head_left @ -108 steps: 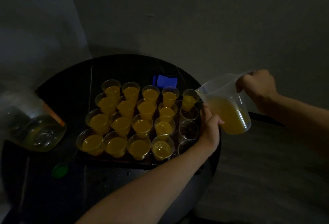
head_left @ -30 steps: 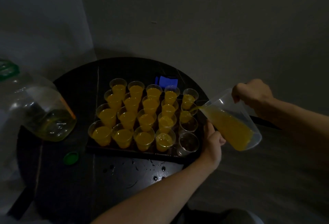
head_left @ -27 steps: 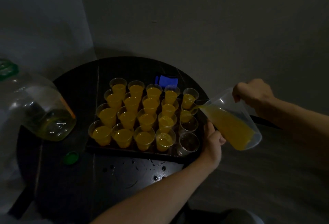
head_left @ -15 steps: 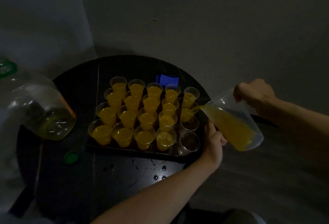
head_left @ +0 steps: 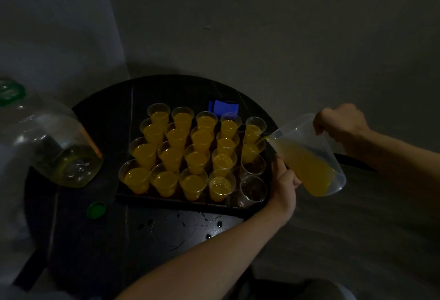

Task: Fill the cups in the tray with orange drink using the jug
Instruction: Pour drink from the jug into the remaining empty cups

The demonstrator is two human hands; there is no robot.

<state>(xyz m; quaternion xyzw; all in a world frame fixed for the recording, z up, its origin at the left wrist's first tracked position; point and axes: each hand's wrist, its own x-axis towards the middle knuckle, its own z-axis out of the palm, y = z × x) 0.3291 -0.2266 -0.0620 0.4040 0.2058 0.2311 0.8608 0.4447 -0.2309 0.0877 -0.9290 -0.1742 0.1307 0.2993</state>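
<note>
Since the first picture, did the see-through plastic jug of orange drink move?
Yes. Against the black tray, the see-through plastic jug has tipped further, and its spout has come nearer the person along the tray's right edge.

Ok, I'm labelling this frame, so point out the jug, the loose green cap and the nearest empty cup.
jug point(head_left: 309, 156), head view, middle of its side wall
green cap point(head_left: 96, 209), head view, its top face
nearest empty cup point(head_left: 252, 191), head view, its clear inside

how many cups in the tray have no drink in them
2. Both stand in the right-hand column of the tray: one empty cup in the second row from the near edge, the other empty cup at the near right corner. None seems hidden.
</note>
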